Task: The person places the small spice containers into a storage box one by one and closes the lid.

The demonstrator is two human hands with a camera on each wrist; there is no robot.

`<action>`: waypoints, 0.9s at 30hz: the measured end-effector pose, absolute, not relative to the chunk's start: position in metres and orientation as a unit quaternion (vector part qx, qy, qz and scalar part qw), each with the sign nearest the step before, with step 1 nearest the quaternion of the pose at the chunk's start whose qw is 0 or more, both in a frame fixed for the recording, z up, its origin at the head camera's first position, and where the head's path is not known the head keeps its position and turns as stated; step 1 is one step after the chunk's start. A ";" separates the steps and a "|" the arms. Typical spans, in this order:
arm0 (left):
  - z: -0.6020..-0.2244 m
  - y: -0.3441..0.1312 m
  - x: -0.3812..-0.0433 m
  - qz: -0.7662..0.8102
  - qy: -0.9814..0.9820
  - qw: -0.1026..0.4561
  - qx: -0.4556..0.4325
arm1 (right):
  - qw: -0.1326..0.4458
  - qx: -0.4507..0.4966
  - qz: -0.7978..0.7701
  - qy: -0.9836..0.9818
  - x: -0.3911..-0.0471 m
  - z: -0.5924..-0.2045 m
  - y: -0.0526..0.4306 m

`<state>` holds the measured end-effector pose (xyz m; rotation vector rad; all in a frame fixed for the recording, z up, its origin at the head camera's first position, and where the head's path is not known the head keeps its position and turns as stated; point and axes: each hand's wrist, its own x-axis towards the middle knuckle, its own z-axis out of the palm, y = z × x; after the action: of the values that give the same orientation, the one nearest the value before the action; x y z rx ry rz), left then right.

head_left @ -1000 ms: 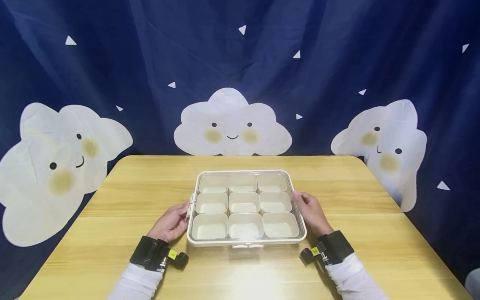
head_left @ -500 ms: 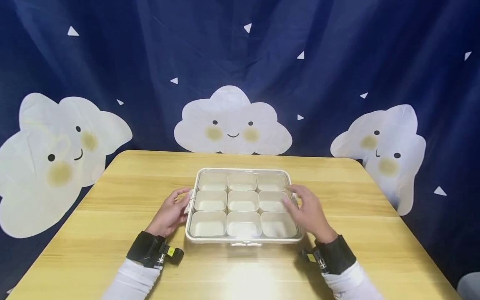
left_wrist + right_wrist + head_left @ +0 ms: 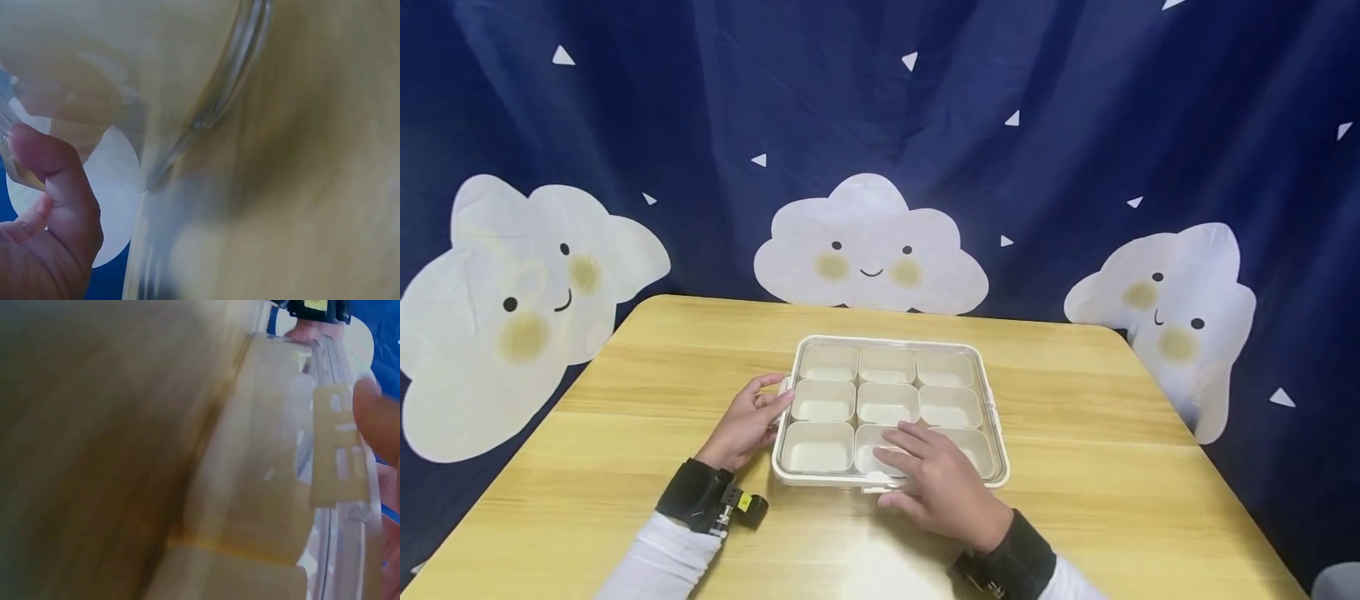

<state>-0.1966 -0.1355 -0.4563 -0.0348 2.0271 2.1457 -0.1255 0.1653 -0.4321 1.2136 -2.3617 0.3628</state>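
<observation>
A clear-lidded storage box (image 3: 820, 480) with a white rim stands on the table, several cream-coloured cups (image 3: 822, 400) inside it in rows. At its left side, my left hand (image 3: 737, 433) grips the edge, thumb at the rim and fingers beside the side latch. In the left wrist view that thumb (image 3: 40, 153) lies against the clear box. My right hand (image 3: 947, 487) reaches over the front right part, its fingers spread and covering some of the front cups. The right wrist view shows its thumb (image 3: 378, 419) right at a cream front latch (image 3: 340, 450).
The box sits mid-table on a wooden tabletop (image 3: 1097, 433) with rounded far corners. Behind hangs a dark blue curtain (image 3: 700, 125) printed with smiling clouds. A camera on a black strap (image 3: 696, 496) is worn on the left wrist.
My right hand has left the box's right side and moved left and nearer, to the front edge. My left hand stays at the left side, its thumb now over the rim.
</observation>
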 end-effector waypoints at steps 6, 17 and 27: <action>-0.453 -0.137 -0.197 0.716 0.692 0.095 -0.008 | 0.263 0.438 0.125 -0.851 -0.126 -0.438 0.162; -0.449 -0.133 -0.199 0.699 0.709 0.092 -0.002 | 0.321 0.413 0.101 -0.846 -0.122 -0.441 0.155; -0.447 -0.137 -0.193 0.671 0.734 0.104 0.016 | 0.159 0.425 0.150 -0.878 -0.119 -0.415 0.163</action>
<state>-0.1931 -0.1368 -0.4472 0.0473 2.1638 1.9793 -0.1189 0.1630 -0.4152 1.2143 -2.5110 0.4286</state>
